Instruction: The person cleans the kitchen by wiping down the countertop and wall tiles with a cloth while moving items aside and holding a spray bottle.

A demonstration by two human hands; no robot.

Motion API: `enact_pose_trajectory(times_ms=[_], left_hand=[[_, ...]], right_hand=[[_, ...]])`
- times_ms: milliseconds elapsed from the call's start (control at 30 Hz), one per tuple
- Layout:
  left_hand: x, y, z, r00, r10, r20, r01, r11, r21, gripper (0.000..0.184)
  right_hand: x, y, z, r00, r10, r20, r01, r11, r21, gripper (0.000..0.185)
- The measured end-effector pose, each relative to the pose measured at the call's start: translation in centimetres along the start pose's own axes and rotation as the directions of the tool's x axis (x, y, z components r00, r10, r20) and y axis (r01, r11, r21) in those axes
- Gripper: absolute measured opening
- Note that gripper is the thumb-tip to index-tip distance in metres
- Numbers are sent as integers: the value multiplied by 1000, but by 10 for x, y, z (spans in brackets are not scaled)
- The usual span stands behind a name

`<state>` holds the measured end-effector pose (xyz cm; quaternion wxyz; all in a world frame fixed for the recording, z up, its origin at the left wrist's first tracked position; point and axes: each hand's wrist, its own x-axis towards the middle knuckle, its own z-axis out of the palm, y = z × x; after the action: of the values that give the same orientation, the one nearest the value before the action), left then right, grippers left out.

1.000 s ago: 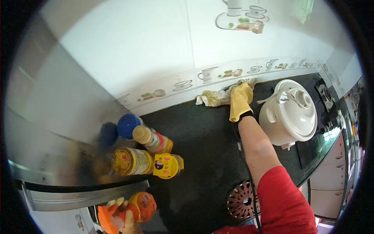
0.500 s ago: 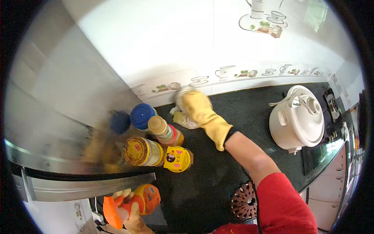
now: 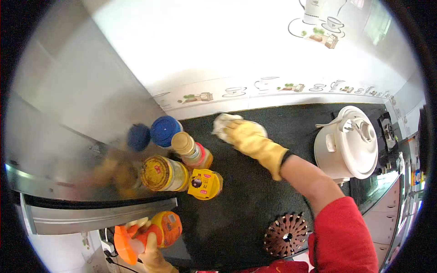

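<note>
My right hand [image 3: 252, 144], in a yellow rubber glove, presses a pale crumpled cloth [image 3: 223, 124] onto the black countertop [image 3: 236, 204], close to the tiled wall. Its fingers lie over the cloth and partly hide it. At the lower left, my left hand [image 3: 154, 255], gloved too, is closed around the neck of an orange spray bottle [image 3: 169, 229]. The bottle is tilted on its side, with its orange trigger head [image 3: 125, 243] pointing left.
Several jars stand at the left: a blue-lidded jar [image 3: 165, 131], a tan-capped bottle [image 3: 193, 150], a rusty-lidded jar [image 3: 164, 174] and a yellow-labelled jar [image 3: 205, 184]. A white cooker [image 3: 339, 148] sits right, a brown slatted trivet [image 3: 286, 234] near the front. A metal panel [image 3: 82, 113] borders the left.
My right hand and the cloth have moved down and right, away from the wall's base onto the countertop. The left hand still holds the spray bottle; the view has shifted slightly.
</note>
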<state>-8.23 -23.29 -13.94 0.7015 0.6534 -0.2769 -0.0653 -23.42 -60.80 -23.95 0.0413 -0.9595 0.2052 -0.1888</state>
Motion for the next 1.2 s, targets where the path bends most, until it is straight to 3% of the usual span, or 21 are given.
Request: enact_pose_trajectory(times_ms=[33,67,167,233,333,400,500,533,567,667,733,800,833,900,933,1000,1067,1100,1133,1167,1200], left_hand=[[1,2,-1,999,-23,27,22,1000,18,67],[0,2,-2,998,-45,49,43,999,34,67],[-3,1,1,998,-65,21,65,998,-25,68],[-2,-9,-11,997,-70,27,70,998,-5,68],[-1,-7,-6,998,-45,38,44,999,25,69],[0,-10,-2,999,18,27,-15,994,-110,69],[-3,4,-2,996,-82,39,81,997,19,70],[-3,4,-4,995,-86,40,85,996,33,70],[-1,2,-7,994,-90,66,89,996,10,70],[-9,36,18,998,-53,30,51,997,61,61],[-21,56,27,988,-45,149,38,998,50,60],[-34,74,40,981,-96,170,87,995,56,59],[-37,79,52,930,13,368,-50,995,91,58],[-47,100,89,813,21,581,-88,992,87,57],[-57,112,118,791,-56,609,17,997,69,57],[-64,111,160,797,-234,557,116,964,239,58],[-56,81,189,772,-318,550,294,946,135,59],[-56,66,206,806,-314,501,327,943,66,55],[-55,54,220,836,-315,450,355,935,-3,51],[-49,44,228,838,-313,448,350,937,-1,51],[-42,36,235,789,-428,442,443,893,74,45]], right_hand=[[-23,5,-21,993,-58,101,63,997,-41,28],[-39,-1,-41,989,-4,150,6,1000,-15,27],[-57,-10,-39,998,43,45,-40,997,-71,27],[-42,-10,-33,996,-25,82,22,999,37,29],[3,-12,-17,980,-101,168,107,994,-27,29],[41,-3,52,976,-187,-110,189,982,6,31],[105,-34,43,991,-123,-55,129,981,142,27],[107,-31,50,983,-185,14,184,980,72,25],[108,-32,63,992,-123,-32,124,992,15,21],[82,-31,54,995,-85,-47,89,993,80,20],[40,-22,32,984,-140,-110,157,975,159,18],[-1,-12,28,978,-61,-202,106,970,220,19],[-23,-9,18,983,6,-184,30,980,194,19],[-63,-9,-9,979,143,-147,-114,976,186,20],[-83,-8,-25,970,210,-123,-184,963,195,21],[-121,0,-24,930,274,-246,-266,962,64,21],[-154,13,-41,913,395,-106,-396,918,15,22],[-164,14,-63,882,471,-7,-471,881,-34,25],[-177,21,-56,878,371,-302,-427,892,-147,28],[-183,19,-63,883,382,-271,-425,898,-117,29],[-187,18,-73,886,395,-243,-425,901,-90,31]])
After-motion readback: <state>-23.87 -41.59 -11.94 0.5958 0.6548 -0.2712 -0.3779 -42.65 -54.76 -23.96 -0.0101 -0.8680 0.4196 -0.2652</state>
